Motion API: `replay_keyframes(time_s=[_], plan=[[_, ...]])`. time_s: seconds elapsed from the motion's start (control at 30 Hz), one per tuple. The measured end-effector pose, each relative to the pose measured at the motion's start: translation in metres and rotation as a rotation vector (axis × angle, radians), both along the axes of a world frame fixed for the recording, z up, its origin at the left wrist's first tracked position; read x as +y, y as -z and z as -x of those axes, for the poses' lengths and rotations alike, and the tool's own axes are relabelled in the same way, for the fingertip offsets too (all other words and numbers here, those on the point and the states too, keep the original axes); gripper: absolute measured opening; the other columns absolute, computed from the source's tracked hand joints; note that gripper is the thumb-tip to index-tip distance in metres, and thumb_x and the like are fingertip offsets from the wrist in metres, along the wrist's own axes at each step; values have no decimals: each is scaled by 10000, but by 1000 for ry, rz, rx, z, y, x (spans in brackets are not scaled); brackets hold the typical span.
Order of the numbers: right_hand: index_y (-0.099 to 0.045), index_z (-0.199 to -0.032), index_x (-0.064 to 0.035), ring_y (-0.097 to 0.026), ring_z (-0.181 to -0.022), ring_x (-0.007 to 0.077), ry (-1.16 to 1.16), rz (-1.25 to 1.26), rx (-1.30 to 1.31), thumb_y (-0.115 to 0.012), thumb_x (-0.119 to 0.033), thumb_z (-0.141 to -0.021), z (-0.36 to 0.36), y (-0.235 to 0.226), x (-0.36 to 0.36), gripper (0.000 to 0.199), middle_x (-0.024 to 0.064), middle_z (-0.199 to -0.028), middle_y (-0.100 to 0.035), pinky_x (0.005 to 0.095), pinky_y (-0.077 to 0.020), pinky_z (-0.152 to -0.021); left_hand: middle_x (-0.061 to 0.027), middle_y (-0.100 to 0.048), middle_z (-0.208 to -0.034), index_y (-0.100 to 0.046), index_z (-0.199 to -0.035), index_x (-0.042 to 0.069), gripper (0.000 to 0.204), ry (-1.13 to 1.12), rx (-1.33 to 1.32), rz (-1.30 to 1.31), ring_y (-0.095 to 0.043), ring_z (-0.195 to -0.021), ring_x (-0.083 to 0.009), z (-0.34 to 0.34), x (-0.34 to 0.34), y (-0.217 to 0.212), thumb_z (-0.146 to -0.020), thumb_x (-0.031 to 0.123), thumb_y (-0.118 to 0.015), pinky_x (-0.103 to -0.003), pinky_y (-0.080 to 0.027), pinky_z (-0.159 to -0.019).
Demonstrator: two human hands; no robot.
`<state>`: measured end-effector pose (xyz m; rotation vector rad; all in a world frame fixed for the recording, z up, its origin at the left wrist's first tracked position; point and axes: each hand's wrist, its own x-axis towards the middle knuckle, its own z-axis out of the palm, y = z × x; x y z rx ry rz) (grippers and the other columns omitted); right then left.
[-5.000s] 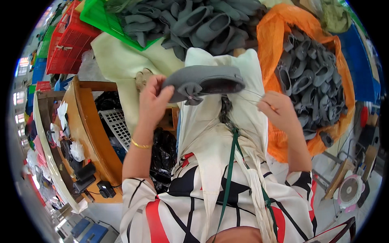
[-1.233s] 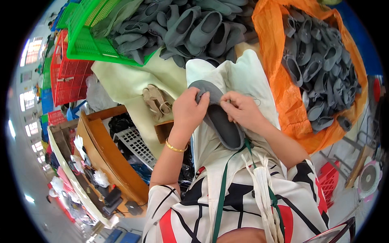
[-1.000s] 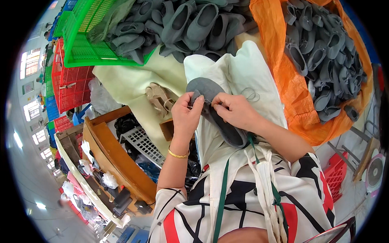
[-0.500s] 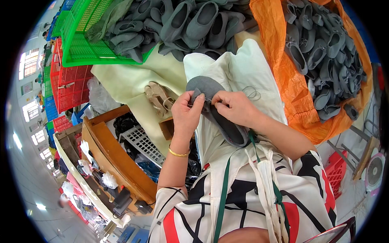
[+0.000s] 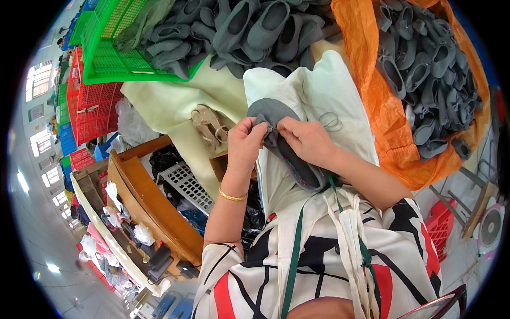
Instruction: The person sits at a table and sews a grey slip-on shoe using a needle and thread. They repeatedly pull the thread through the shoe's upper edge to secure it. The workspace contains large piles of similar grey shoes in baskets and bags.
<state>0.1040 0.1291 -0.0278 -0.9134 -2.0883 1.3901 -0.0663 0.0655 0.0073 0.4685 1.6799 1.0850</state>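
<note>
A grey flat shoe (image 5: 304, 169) rests on the white cloth (image 5: 340, 101) over my lap, its toe pointing away from me. My left hand (image 5: 246, 139) pinches a grey bow on the shoe's front between thumb and fingers. From the other side, my right hand (image 5: 308, 139) grips at the same bow and the edge of the shoe's opening, fingers closed. What exactly lies between the right fingertips is partly hidden. A thin loop of thread (image 5: 330, 122) lies on the cloth to the right of the shoe.
Grey shoes (image 5: 249, 32) are heaped ahead, beside a green crate (image 5: 122, 74). More fill an orange sack (image 5: 366, 101) at right. Beige sandals (image 5: 208, 126) lie on pale fabric to the left. Further left stand a wooden drawer (image 5: 154, 207), a white basket (image 5: 188, 183) and red crates (image 5: 95, 106).
Both hands stay at the bow, and my right fingers have closed in nearer the left ones. The bow now stands up more. The whole view has shifted slightly.
</note>
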Motion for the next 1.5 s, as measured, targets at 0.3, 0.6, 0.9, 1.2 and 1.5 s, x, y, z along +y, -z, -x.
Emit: replay_keyframes(time_s=[0.3, 0.6, 0.9, 1.2, 1.5], plan=[[-619, -962, -97, -641, -709, 407, -85, -60, 7, -589, -144, -909, -6, -3, 13, 77, 175, -768, -660, 499, -496, -611, 59, -588, -703, -670, -852, 34, 107, 12, 1, -26, -472, -581, -18, 1, 2, 3, -891, 133, -665, -198, -374, -525], [-552, -1005, -76, -634, -727, 410, -31, -67, 6, -551, -113, -946, 0, 1, -3, 69, 187, -789, -652, 496, -486, -619, 61, -614, -761, -672, -876, 65, 101, 24, -137, 38, -499, -636, -21, 7, 3, 0, -907, 158, -647, -206, -410, -593], [-466, -1083, -32, -616, -682, 364, 93, 156, 81, -543, -78, -951, 21, -4, -6, 159, 203, -781, -618, 435, -485, -625, 60, -631, -794, -685, -900, 72, 113, 27, -166, -5, -522, -685, -27, 9, -3, 4, -929, 170, -636, -205, -420, -637], [-584, -928, -42, -599, -736, 321, -27, 8, 125, -604, -81, -912, 14, -22, 24, 47, 130, -830, -622, 394, -482, -673, 49, -650, -789, -717, -933, 16, 124, 42, -83, -120, -509, -676, -27, 6, -5, 5, -903, 134, -690, -189, -395, -627], [-568, -918, -65, -582, -590, 119, 164, 667, 401, -542, -191, -1012, 41, -20, 48, 160, 22, -764, -605, 279, -451, -532, 57, -617, -729, -711, -882, 17, 110, 70, 27, -97, -459, -616, -15, 5, -4, 20, -916, 122, -704, -184, -343, -559]])
